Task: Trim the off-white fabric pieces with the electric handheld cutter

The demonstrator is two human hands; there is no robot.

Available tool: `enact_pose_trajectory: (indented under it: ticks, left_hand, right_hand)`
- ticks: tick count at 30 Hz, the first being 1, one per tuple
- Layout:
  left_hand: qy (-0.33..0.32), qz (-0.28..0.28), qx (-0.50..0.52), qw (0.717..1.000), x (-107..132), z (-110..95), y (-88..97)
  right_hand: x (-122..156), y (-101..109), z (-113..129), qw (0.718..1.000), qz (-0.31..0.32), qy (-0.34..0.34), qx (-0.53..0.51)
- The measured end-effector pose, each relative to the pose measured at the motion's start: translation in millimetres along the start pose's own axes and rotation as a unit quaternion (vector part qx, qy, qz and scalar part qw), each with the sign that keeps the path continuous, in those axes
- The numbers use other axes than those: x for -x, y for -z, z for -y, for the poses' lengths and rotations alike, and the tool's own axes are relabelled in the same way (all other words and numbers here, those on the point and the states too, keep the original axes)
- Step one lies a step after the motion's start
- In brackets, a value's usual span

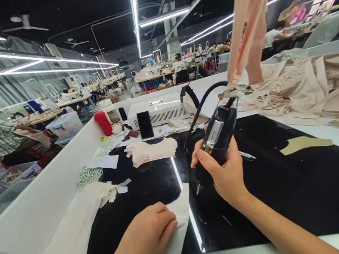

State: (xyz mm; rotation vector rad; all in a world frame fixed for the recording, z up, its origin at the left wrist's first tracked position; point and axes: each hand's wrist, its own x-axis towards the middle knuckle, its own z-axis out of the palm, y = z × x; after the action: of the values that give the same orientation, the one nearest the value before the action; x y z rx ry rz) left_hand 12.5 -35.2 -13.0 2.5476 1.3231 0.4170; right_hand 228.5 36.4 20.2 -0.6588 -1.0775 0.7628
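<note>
Black tool [218,133] gripped in closed right hand [226,173]; white cloth [181,208] partly covered by half-curled left hand [151,231]; whether cloth is pinched cannot be told.

Taking the right hand [228,173] as centre of the clock, the widest free way is at 4 o'clock, over the glossy black tabletop [316,197]. At 7 o'clock, a narrower passage lies between the two forearms. At 8 o'clock, the left hand [154,228] blocks, resting on white cloth [181,210]. The low stack of cream fabric pieces [150,151] obstructs 10 o'clock. The arched black cable [198,106] crosses 11, the hanging pink fabric strips [247,30] obstruct 1 above, and the beige fabric heap [316,83] closes 2.
</note>
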Motion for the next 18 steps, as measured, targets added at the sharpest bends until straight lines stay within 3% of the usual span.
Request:
enact_pose_trajectory:
  ticks: [3,6,11,18]
  left_hand:
    - [-0.006,0.006,-0.024,1.000,-11.1,1.6,13.5]
    - [-0.054,-0.006,-0.010,0.998,-32.2,7.8,21.1]
    - [-0.073,0.065,0.035,0.995,-61.1,17.2,19.9]
    - [-0.081,0.135,0.026,0.987,-66.2,21.0,18.7]
  right_hand:
    - [1.5,-6.6,1.8,1.000,0.008,-0.007,-0.001]
    - [2.0,-11.4,0.8,1.000,0.015,-0.009,0.011]
    - [2.4,-17.7,-4.3,1.000,0.012,-0.014,0.010]
    - [4.1,-24.0,-8.6,1.000,0.019,-0.017,0.004]
